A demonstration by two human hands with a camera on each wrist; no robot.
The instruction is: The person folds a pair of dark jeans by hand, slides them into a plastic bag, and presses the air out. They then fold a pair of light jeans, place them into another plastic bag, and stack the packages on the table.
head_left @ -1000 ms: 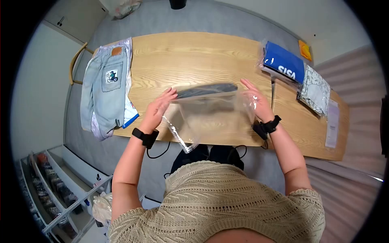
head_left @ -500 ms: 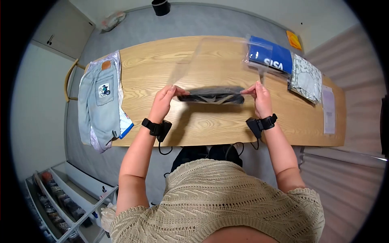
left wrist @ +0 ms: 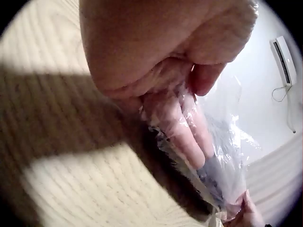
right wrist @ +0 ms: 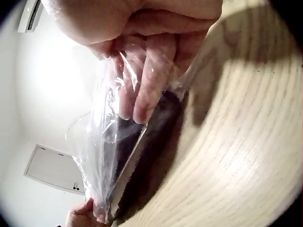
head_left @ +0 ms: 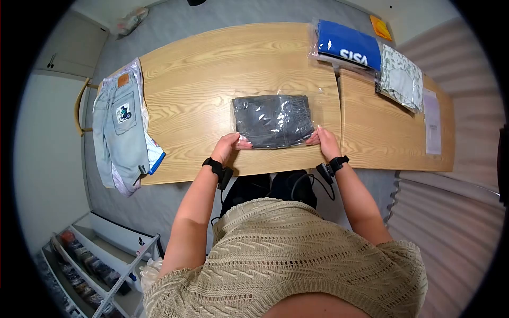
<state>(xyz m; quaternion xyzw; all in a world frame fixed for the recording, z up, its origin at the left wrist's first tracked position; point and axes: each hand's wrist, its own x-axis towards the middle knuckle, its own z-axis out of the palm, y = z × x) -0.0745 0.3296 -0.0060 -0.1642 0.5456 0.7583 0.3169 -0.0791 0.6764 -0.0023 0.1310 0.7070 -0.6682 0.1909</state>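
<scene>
Down it swings! Clear bag [head_left: 315, 110] spread mid-frame, dark garment [head_left: 271, 117] seemingly fully packed; left hand [head_left: 229, 146] and right hand [head_left: 326, 142], barely parted, pinch its lower corners.

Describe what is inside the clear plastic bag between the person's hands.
Folded dark grey cloth; some fingers of the left hand and right hand also show through the bag. The cloth's inner folds and underside are hidden.

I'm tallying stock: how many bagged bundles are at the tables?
3: dark bundle between left hand and right hand; blue bundle and patterned bundle farther right; flat pale item possibly another.
</scene>
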